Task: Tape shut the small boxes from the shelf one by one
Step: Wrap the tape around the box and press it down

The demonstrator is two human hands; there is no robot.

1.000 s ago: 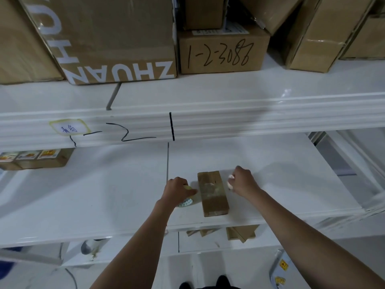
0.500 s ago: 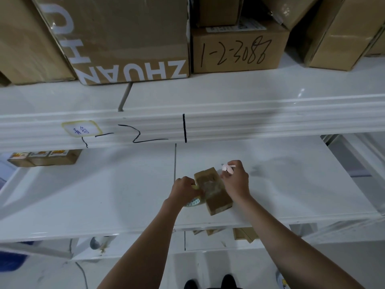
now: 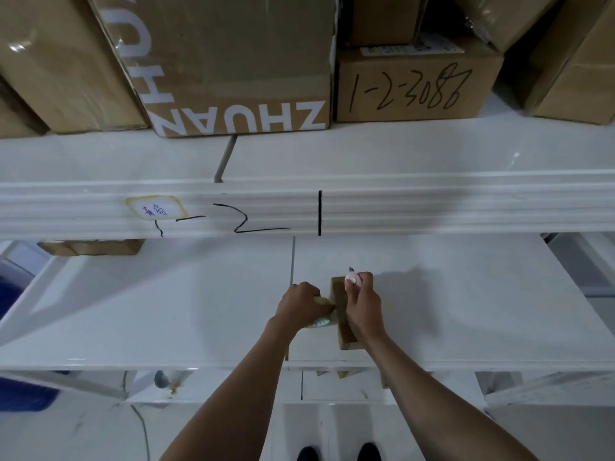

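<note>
Small box point(image 3: 346, 331) sits center-bottom on the shelf point(image 3: 166, 311). My left hand point(image 3: 299, 302) grips the tape roll point(image 3: 322, 322) beside it, my right hand point(image 3: 362, 306) pins it, pinching a small cutter point(image 3: 352, 278).

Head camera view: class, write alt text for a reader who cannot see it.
A small brown cardboard box lies on a white shelf; the left hand grips a clear tape roll beside it, while the right hand holds a small white cutter over it. Large cardboard cartons fill the shelf above.

A small brown cardboard box point(image 3: 344, 334) lies lengthwise on the white shelf point(image 3: 166, 311), near its front edge, with a roll of clear tape point(image 3: 322, 321) touching its left side.
</note>
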